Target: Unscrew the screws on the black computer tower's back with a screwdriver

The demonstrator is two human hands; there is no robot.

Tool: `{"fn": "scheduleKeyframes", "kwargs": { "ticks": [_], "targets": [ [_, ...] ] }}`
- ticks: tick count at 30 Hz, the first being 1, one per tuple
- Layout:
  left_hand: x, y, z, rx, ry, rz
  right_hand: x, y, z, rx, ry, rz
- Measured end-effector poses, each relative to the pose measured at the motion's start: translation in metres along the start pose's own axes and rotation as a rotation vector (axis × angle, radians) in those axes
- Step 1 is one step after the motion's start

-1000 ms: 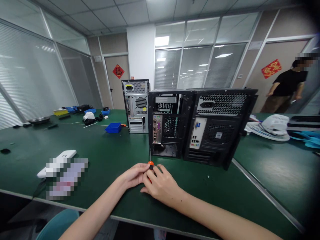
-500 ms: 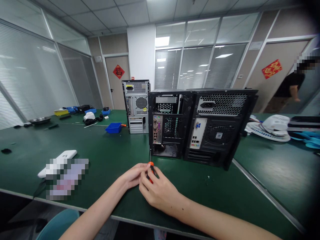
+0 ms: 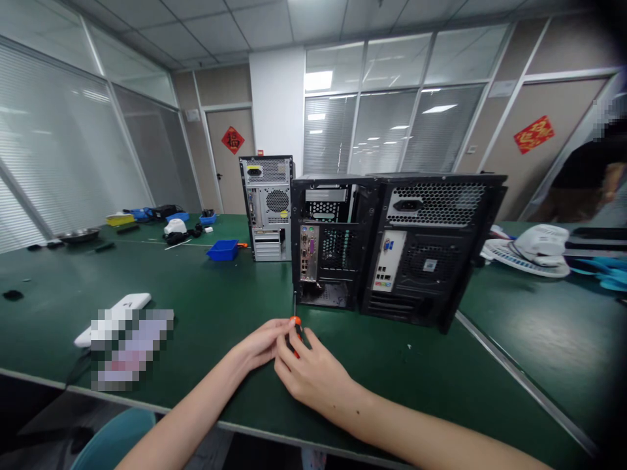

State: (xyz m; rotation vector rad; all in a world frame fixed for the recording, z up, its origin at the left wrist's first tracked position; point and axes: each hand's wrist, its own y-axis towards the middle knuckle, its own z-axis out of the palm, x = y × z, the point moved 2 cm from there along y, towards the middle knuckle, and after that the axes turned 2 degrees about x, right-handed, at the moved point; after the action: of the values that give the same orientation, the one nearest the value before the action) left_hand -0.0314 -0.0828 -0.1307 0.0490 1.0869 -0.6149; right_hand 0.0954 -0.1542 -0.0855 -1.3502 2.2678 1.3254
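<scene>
A screwdriver [image 3: 295,320] with an orange-and-black handle points away from me, its thin shaft reaching the lower left corner of a black computer case [image 3: 362,261]. My left hand [image 3: 260,342] pinches the front of the handle with its fingertips. Around the rest of the handle, the fingers of my right hand [image 3: 313,372] are curled. The tip meets the case's rear edge, and any screw there is too small to make out. This case shows an open upper bay and a port panel. Close against its right side stands a second black case [image 3: 443,287].
A silver computer case [image 3: 268,199] stands behind on the left, beside a blue tray [image 3: 223,250]. A white power strip [image 3: 128,305] lies left on the green table [image 3: 210,300]. White fan parts [image 3: 541,248] sit at right. A person [image 3: 578,176] is near the far door.
My right hand has shifted very slightly on the screwdriver handle. The person in the background has moved to the right. The computer cases stay put.
</scene>
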Motion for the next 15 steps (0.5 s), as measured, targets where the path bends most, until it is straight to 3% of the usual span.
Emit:
{"fn": "scheduleKeyframes", "kwargs": {
  "ticks": [15],
  "targets": [
    [0.0015, 0.0014, -0.0014, -0.037, 0.017, 0.004, 0.0009, -0.0021, 0.0017, 0.058, 0.004, -0.035]
  ]
}}
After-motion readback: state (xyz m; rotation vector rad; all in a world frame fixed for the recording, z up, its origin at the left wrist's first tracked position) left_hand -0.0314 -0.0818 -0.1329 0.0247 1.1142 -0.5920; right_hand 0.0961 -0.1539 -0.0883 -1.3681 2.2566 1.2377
